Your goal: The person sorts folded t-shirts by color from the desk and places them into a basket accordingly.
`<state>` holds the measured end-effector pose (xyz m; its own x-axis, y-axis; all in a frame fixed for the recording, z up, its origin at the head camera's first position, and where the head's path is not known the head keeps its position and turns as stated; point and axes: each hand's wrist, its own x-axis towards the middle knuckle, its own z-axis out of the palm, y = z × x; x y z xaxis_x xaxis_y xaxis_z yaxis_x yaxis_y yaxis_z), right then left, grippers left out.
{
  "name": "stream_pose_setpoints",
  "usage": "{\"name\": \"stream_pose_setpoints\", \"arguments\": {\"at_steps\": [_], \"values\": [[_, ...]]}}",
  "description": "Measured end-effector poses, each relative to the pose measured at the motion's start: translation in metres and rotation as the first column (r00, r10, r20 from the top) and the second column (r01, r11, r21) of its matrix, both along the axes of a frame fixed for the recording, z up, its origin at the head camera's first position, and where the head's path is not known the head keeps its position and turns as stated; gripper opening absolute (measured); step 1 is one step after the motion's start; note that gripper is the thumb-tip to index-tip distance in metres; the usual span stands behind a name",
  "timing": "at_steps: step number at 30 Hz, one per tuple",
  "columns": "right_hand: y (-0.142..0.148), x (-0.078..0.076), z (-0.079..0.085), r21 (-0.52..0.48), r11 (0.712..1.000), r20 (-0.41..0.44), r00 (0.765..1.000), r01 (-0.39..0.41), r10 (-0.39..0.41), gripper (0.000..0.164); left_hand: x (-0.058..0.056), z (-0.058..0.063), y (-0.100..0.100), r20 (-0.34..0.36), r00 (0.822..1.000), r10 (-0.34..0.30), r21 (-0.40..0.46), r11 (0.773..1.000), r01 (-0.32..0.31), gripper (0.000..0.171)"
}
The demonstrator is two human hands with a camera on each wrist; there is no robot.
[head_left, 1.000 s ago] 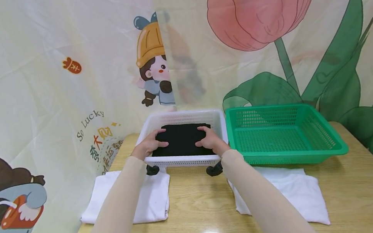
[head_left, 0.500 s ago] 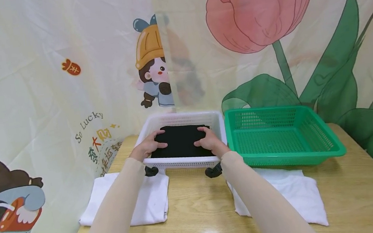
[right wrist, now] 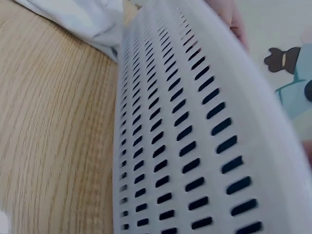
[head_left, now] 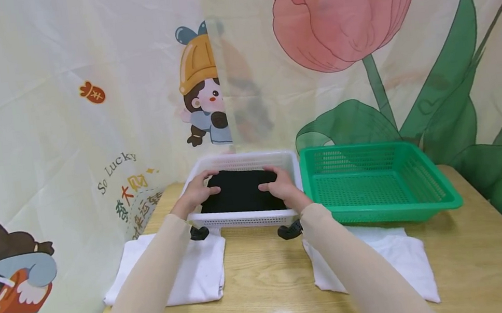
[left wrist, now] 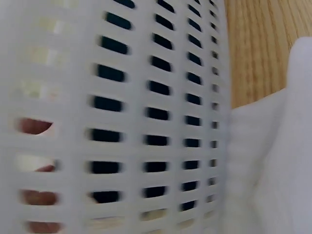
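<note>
A folded black cloth (head_left: 241,191) lies in the white plastic basket (head_left: 239,215) in the head view. My left hand (head_left: 196,193) is at its left end, thumb and fingers spread apart over the edge. At the opposite end my right hand (head_left: 284,185) touches the cloth with fingers stretched forward and thumb pointing inward. Through slots in the white basket (left wrist: 131,146), the left wrist view shows bits of dark cloth and fingers. The basket wall (right wrist: 170,112) hides most of the right hand in its own wrist view.
A green plastic basket (head_left: 380,211) stands right beside the white one. One folded white cloth (head_left: 199,272) lies at front left, another white cloth (head_left: 414,261) at front right, partly under the right sleeve (head_left: 357,258). A printed curtain (head_left: 143,86) hangs behind the wooden table (head_left: 265,275).
The head view has shifted slightly. The right fingers have reached a little further inward over the cloth's far right corner, and both thumbs have risen slightly. The cloth stays in the basket.
</note>
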<state>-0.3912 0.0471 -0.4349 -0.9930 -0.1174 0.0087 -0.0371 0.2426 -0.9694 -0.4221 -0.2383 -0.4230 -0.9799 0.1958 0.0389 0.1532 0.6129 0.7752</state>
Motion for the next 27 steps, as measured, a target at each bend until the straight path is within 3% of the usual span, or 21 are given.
{"name": "stream_pose_setpoints", "arguments": {"at_steps": [3, 6, 12, 19, 27], "values": [[0.006, 0.007, 0.011, 0.018, 0.998, -0.005, 0.998, -0.063, 0.063, 0.069, 0.006, 0.009, 0.001, -0.060, 0.998, -0.009, -0.096, 0.995, 0.003, 0.056], [0.016, 0.018, 0.029, 0.022, 0.993, -0.011, 0.993, -0.120, 0.120, 0.069, 0.011, 0.019, 0.004, -0.099, 0.995, -0.023, -0.131, 0.991, 0.010, 0.054], [0.044, 0.048, 0.069, 0.002, 0.981, -0.019, 0.980, -0.196, 0.196, 0.070, 0.029, 0.040, 0.016, -0.120, 0.992, -0.042, -0.080, 0.996, 0.033, 0.053], [0.095, 0.085, 0.101, 0.019, 0.973, -0.073, 0.971, -0.229, 0.229, 0.071, 0.065, 0.057, 0.039, -0.224, 0.964, -0.146, 0.002, 0.989, 0.150, 0.054], [0.157, 0.140, 0.110, 0.145, 0.967, -0.134, 0.964, -0.210, 0.229, 0.070, 0.119, 0.054, 0.074, -0.293, 0.920, -0.261, 0.076, 0.953, 0.294, 0.051]]}}
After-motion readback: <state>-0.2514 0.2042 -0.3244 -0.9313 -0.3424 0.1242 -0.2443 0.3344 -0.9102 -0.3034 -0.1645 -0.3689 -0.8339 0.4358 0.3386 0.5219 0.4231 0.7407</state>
